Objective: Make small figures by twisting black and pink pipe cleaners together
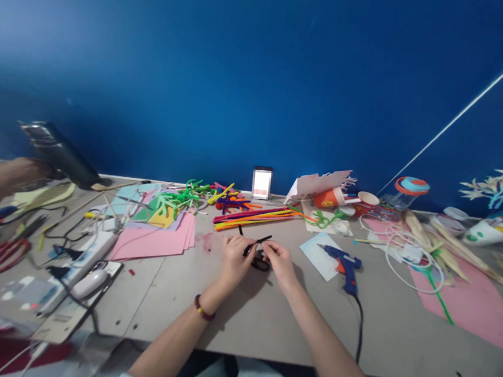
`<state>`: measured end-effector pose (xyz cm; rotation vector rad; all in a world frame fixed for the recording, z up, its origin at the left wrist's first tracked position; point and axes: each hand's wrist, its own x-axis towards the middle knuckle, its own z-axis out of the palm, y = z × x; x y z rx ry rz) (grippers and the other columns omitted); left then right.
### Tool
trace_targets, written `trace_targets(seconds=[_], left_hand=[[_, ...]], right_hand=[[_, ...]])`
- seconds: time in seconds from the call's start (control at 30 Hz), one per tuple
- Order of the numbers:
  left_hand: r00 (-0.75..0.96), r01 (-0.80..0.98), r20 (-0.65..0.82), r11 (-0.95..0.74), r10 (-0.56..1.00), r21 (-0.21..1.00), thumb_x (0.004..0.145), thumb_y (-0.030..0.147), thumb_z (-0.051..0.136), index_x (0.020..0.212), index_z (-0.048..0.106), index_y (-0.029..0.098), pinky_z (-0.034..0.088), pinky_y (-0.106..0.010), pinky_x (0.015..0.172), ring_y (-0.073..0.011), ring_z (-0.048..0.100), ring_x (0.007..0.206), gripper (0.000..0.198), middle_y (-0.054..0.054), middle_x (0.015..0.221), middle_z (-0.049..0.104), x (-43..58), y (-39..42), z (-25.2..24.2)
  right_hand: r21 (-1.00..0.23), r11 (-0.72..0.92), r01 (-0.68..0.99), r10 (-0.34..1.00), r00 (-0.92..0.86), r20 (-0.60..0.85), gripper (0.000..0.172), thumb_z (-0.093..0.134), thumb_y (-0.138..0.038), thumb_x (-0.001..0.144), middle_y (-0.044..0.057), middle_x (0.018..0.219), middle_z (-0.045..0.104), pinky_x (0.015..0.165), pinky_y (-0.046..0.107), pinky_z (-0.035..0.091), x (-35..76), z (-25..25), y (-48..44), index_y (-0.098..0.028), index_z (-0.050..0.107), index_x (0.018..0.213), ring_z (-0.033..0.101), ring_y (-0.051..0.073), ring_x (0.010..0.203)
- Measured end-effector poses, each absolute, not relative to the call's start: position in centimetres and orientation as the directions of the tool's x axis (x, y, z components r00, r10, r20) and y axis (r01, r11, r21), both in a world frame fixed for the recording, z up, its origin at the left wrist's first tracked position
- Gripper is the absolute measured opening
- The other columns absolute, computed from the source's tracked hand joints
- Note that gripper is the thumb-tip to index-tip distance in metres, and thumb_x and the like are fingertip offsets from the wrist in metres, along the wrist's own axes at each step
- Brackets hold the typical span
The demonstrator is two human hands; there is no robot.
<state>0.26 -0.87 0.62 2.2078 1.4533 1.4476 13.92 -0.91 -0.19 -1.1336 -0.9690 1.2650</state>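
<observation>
Over the middle of the table, my left hand [237,260] is closed with its fingertips pinching a black pipe cleaner [265,238]. My right hand [279,262] pinches the same dark strand from the other side, close to the left fingertips. Below and between the two hands is a black looped thing [261,263], partly covered by the fingers; I cannot make out what it is. Just beyond the hands lies a bundle of straight coloured pipe cleaners [253,217], purple, orange and yellow.
A blue glue gun [347,268] rests on light blue paper [318,253] at right. Pink paper sheets [151,244], a power strip [84,265] and red-handled scissors [0,257] lie left. Bent green pipe cleaners [181,197] are behind. Another person's hand [26,173] reaches in at far left.
</observation>
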Motion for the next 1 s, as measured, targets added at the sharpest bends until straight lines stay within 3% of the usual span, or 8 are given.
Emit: trace_targets(seconds=[0.2,0.3,0.4,0.57,0.7,0.8,0.9,1.0], left_hand=[[0.025,0.142,0.215,-0.216,0.976,0.966,0.073,0.035,0.065,0.073,0.068,0.018,0.042,-0.030,0.065,-0.0176,0.060,0.069,0.017,-0.004,0.073,0.070,0.3,-0.7,1.4],[0.175,-0.143,-0.034,0.060,0.984,0.988,0.065,0.039,0.073,0.070,0.068,0.015,0.041,-0.026,0.057,-0.0144,0.057,0.058,0.026,-0.003,0.064,0.067,0.1,-0.4,1.7],[0.347,-0.284,-0.158,0.263,0.925,0.922,0.060,0.038,0.077,0.065,0.066,0.013,0.040,-0.024,0.055,-0.0116,0.054,0.052,0.027,-0.003,0.060,0.063,-0.3,-0.1,1.7],[0.551,-0.376,-0.148,0.403,0.821,0.835,0.056,0.038,0.080,0.060,0.065,0.012,0.043,-0.025,0.066,-0.0127,0.056,0.059,0.030,-0.003,0.060,0.061,-0.3,0.2,0.9],[0.570,-0.394,-0.204,0.483,0.796,0.782,0.057,0.036,0.079,0.063,0.065,0.012,0.043,-0.026,0.066,-0.0130,0.055,0.058,0.029,-0.003,0.059,0.061,-0.1,0.1,0.2],[0.506,-0.388,-0.290,0.514,0.813,0.765,0.064,0.033,0.073,0.071,0.068,0.013,0.045,-0.027,0.069,-0.0154,0.059,0.063,0.022,-0.006,0.067,0.066,-0.1,0.2,0.2],[0.398,-0.376,-0.325,0.476,0.858,0.795,0.072,0.040,0.060,0.079,0.069,0.013,0.046,-0.032,0.072,-0.0206,0.063,0.071,0.029,-0.010,0.077,0.069,-0.4,0.6,0.6],[0.095,-0.222,-0.169,0.186,0.981,0.957,0.079,0.047,0.048,0.086,0.067,0.015,0.046,-0.037,0.074,-0.0236,0.063,0.078,0.038,-0.011,0.085,0.068,-0.8,0.7,1.3]], right_hand=[[-0.966,-0.048,-0.255,0.996,0.062,-0.066,0.033,0.074,-0.046,0.060,0.000,0.072,0.065,0.053,0.023,0.039,14.2,0.0,-0.7,-0.019,0.070,0.079,0.048,0.011,0.055],[-0.966,-0.054,-0.254,0.997,0.036,-0.065,0.030,0.075,-0.044,0.060,0.001,0.068,0.066,0.055,0.024,0.040,14.3,0.2,-0.8,-0.018,0.071,0.075,0.053,0.013,0.057],[-0.957,-0.086,-0.276,0.996,-0.013,-0.086,0.030,0.076,-0.044,0.060,0.001,0.065,0.068,0.059,0.025,0.043,14.4,0.4,-0.9,-0.018,0.071,0.075,0.058,0.015,0.059],[-0.918,-0.177,-0.354,0.979,-0.158,-0.128,0.030,0.077,-0.042,0.059,0.001,0.059,0.067,0.061,0.026,0.044,14.6,0.4,-1.0,-0.017,0.070,0.075,0.060,0.013,0.054],[-0.897,-0.195,-0.397,0.976,-0.172,-0.136,0.030,0.078,-0.042,0.058,0.000,0.057,0.065,0.060,0.026,0.045,14.7,0.4,-1.1,-0.017,0.067,0.072,0.060,0.014,0.052],[-0.901,-0.169,-0.400,0.984,-0.121,-0.131,0.029,0.078,-0.041,0.059,-0.001,0.056,0.064,0.059,0.026,0.045,14.7,0.3,-1.1,-0.017,0.065,0.068,0.059,0.014,0.054],[-0.914,-0.119,-0.388,0.992,-0.005,-0.127,0.028,0.077,-0.041,0.058,-0.002,0.059,0.063,0.058,0.025,0.044,14.7,0.1,-0.8,-0.019,0.065,0.067,0.056,0.012,0.055],[-0.941,-0.055,-0.334,0.984,0.140,-0.107,0.027,0.077,-0.042,0.057,-0.004,0.056,0.058,0.054,0.023,0.040,14.7,-0.1,-0.5,-0.019,0.066,0.067,0.050,0.011,0.053]])
